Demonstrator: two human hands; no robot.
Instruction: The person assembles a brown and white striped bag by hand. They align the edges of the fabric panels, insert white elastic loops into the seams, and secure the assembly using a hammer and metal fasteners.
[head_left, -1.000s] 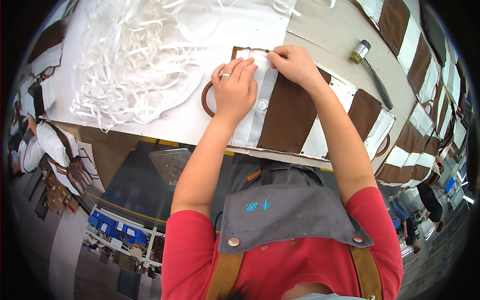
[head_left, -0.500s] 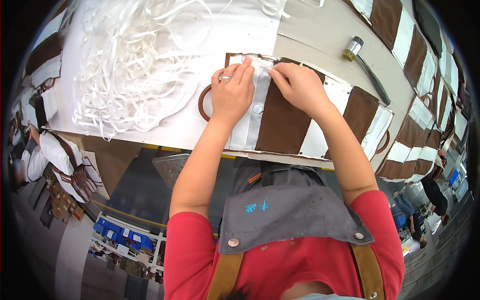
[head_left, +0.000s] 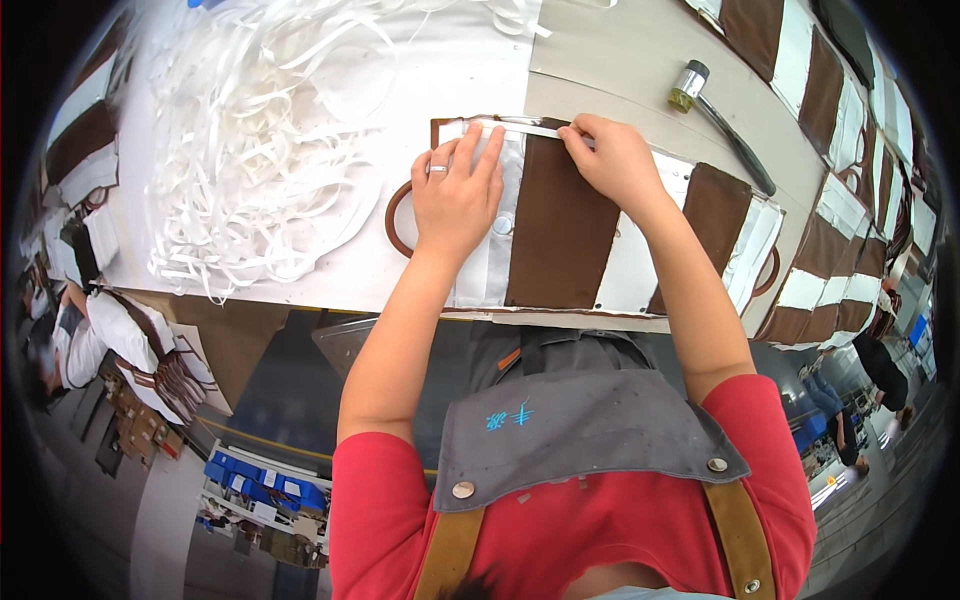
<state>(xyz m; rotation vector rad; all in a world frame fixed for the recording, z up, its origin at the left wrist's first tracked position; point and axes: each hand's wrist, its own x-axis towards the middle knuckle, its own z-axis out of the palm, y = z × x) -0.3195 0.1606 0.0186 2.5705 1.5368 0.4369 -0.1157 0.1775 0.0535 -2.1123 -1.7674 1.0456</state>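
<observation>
In front of me lies a flat brown-and-white striped bag panel [head_left: 562, 235], with a curved brown handle [head_left: 397, 225] at its left end. A narrow white strip [head_left: 532, 129] stretches along its far edge between my two hands. My left hand [head_left: 455, 198] wears a ring and lies flat, its outstretched fingertips pressing the strip's left part onto the panel. The thumb and forefinger of my right hand [head_left: 618, 165] pinch the strip farther right, over the brown section. A round snap [head_left: 503, 224] shows on the pale band beside my left hand.
Loose white strips [head_left: 260, 170] form a big tangled heap on the left of the worktable [head_left: 600, 100]. A mallet [head_left: 732, 140] with a dark handle lies at the back right. More striped panels [head_left: 825, 275] are piled at the right. Other people are at the far sides.
My right hand has drawn slightly right, and the white strip now shows stretched between both hands. My left hand remains flat, with its fingers a little more spread.
</observation>
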